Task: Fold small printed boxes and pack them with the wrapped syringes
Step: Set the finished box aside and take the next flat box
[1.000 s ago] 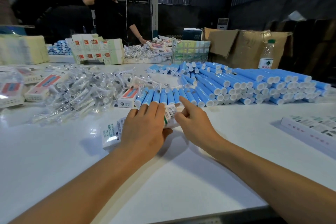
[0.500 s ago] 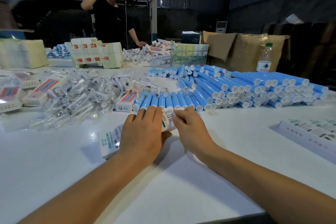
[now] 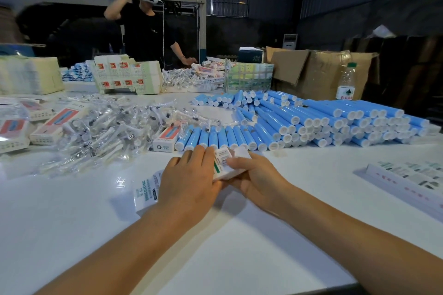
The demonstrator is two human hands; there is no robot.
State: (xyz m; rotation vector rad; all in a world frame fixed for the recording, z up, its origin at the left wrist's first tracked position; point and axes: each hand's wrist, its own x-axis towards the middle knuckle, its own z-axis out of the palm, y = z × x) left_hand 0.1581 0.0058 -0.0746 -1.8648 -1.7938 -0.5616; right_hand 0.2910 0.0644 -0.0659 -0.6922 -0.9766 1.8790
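The left hand (image 3: 189,184) covers the middle of the box (image 3: 146,193), so only its two ends show; the small print is too blurred to read. The box lies on the white table (image 3: 72,235), its long axis running from near left to far right, the barcode end toward the blue tubes (image 3: 299,120). The left hand lies palm down, fingers curled over the box. The right hand (image 3: 254,175) pinches the far end flap, thumb on top. Wrapped syringes (image 3: 100,132) are heaped to the left.
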